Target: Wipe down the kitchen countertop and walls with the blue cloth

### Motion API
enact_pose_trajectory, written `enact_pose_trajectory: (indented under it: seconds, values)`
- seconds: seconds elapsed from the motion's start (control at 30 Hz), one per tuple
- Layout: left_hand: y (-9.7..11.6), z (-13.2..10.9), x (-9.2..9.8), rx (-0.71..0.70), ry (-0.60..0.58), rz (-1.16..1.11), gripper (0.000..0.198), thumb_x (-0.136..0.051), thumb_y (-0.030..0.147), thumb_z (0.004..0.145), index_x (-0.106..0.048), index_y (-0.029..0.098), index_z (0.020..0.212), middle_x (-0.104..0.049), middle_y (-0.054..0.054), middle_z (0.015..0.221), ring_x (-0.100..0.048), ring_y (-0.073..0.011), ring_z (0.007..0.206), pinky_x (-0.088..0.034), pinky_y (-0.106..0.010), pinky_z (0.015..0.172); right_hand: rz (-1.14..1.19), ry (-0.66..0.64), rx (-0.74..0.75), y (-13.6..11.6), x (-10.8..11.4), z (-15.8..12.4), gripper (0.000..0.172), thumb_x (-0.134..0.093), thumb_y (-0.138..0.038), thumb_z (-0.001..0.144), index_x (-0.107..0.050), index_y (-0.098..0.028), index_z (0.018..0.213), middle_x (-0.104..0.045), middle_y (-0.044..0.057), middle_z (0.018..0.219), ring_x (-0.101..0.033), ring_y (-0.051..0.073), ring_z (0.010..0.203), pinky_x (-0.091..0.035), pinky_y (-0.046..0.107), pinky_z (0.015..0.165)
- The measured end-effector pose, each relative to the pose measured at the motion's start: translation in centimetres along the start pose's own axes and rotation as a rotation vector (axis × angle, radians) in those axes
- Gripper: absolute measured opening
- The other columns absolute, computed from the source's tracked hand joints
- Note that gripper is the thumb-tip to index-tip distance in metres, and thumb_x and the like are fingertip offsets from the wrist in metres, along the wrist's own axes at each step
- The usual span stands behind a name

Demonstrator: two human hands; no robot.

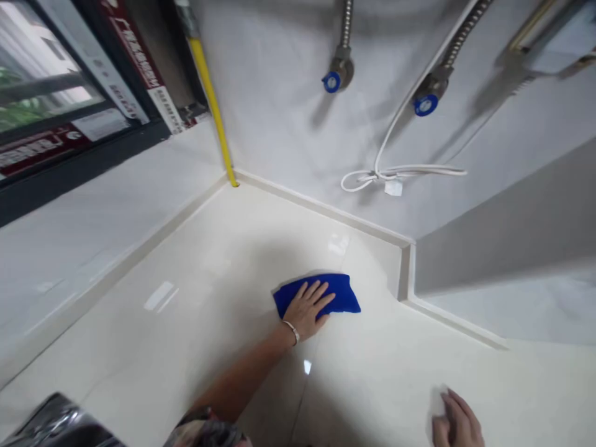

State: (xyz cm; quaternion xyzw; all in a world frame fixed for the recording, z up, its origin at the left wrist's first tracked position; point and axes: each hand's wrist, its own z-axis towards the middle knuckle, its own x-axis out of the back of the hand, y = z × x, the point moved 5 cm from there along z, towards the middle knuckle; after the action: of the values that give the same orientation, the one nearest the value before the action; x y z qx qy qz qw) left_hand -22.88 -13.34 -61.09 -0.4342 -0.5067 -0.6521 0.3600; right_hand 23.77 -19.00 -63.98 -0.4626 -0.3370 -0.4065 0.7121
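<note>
I have the blue cloth (321, 295) lying bunched on the pale stone counter (186, 329), close to the inside corner where the upstand (326, 208) meets a gray panel (503, 236); the left hand (305, 313) sits on top of it, open and pressing down with fingers spread, not clenched (a metal bangle (292, 332) shows at the wrist); the right hand (456, 422) is at the bottom edge of my view, well apart from the cloth, fingers lightly curled on the counter beside a small whitish patch (437, 402), and I cannot tell whether it grips anything; behind, on the wall, are two blue-handled valves (332, 82) with braided hoses (347, 25), and a looped white cable (395, 174) hangs below them; a yellow pipe (209, 93) runs down beside the window (46, 93); a patterned sleeve (205, 429) and a dark shiny object (56, 425) intrude at the bottom
</note>
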Motion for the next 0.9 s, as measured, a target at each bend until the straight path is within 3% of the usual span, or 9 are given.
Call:
enact_pose_trajectory:
  seconds: [0.1,0.27,0.4,0.57,0.7,0.9]
  values:
    - [-3.5,2.7,1.4,0.152,-0.017,0.01,0.061,-0.042,0.045,0.103,-0.035,0.034,0.162,-0.026,-0.002,0.173,-0.022,-0.0261,0.161,-0.017,-0.054,0.132,-0.007,-0.007,-0.027,-0.9,0.0,-0.1,0.044,-0.05,-0.043,0.091,-0.063,-0.017,0.124,-0.061,0.018,0.135,-0.062,0.036,0.118,-0.052,0.054,0.099]
    - [-8.1,9.2,3.4,0.411,0.01,0.065,0.065,-0.038,0.047,0.101,-0.035,0.028,0.163,-0.022,-0.004,0.174,-0.017,-0.0279,0.162,-0.013,-0.056,0.132,0.005,-0.002,-0.032,-1.7,0.1,0.1,0.038,-0.049,-0.037,0.094,-0.061,-0.017,0.125,-0.06,0.019,0.136,-0.062,0.033,0.118,-0.053,0.053,0.098]
    - [-10.1,13.4,4.3,0.514,0.032,0.115,0.07,-0.036,0.051,0.1,-0.031,0.026,0.165,-0.018,-0.006,0.175,-0.013,-0.0284,0.162,-0.01,-0.055,0.132,0.032,-0.002,-0.039,-1.9,0.1,0.1,0.038,-0.05,-0.033,0.093,-0.06,-0.019,0.127,-0.059,0.017,0.137,-0.063,0.031,0.116,-0.054,0.051,0.096]
    - [-11.2,16.4,4.7,0.571,0.024,0.17,0.073,-0.032,0.052,0.101,-0.025,0.021,0.167,-0.015,-0.009,0.176,-0.01,-0.031,0.163,-0.009,-0.057,0.131,0.03,0.006,-0.036,-2.3,-0.1,0.1,0.038,-0.05,-0.028,0.093,-0.059,-0.021,0.129,-0.059,0.015,0.139,-0.062,0.03,0.12,-0.054,0.05,0.1]
    - [-8.7,17.2,3.9,0.568,-0.003,0.207,0.074,-0.031,0.047,0.101,-0.022,0.013,0.167,-0.013,-0.014,0.175,-0.011,-0.0343,0.162,-0.01,-0.059,0.131,0.013,-0.002,-0.045,-2.2,-0.5,0.2,0.04,-0.049,-0.027,0.093,-0.057,-0.022,0.131,-0.057,0.014,0.142,-0.061,0.031,0.123,-0.052,0.051,0.104]
    - [2.4,15.9,-0.6,0.293,-0.05,0.165,0.074,-0.038,0.045,0.099,-0.028,0.014,0.165,-0.017,-0.017,0.173,-0.015,-0.0356,0.161,-0.014,-0.063,0.129,0.03,0.026,-0.017,-2.4,-1.2,0.5,0.041,-0.048,-0.023,0.092,-0.056,-0.021,0.132,-0.058,0.014,0.142,-0.061,0.03,0.124,-0.053,0.05,0.104]
